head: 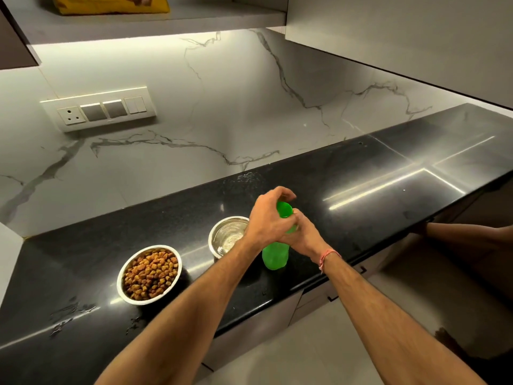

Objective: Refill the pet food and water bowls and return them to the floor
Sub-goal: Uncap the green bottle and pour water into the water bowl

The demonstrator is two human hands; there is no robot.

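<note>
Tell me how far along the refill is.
Done: the food bowl is full of kibble. In hand: the left hand grips the green bottle at its top, the right hand holds its middle. Left: both bowls, including the water bowl, sit on the countertop, not the floor.

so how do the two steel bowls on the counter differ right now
The left bowl is heaped with brown kibble; the right bowl holds none and shows its shiny inside, though water can't be ruled out. The left bowl is in full view; the right bowl is partly behind the left hand. Both are round steel, upright on the black counter.
</note>
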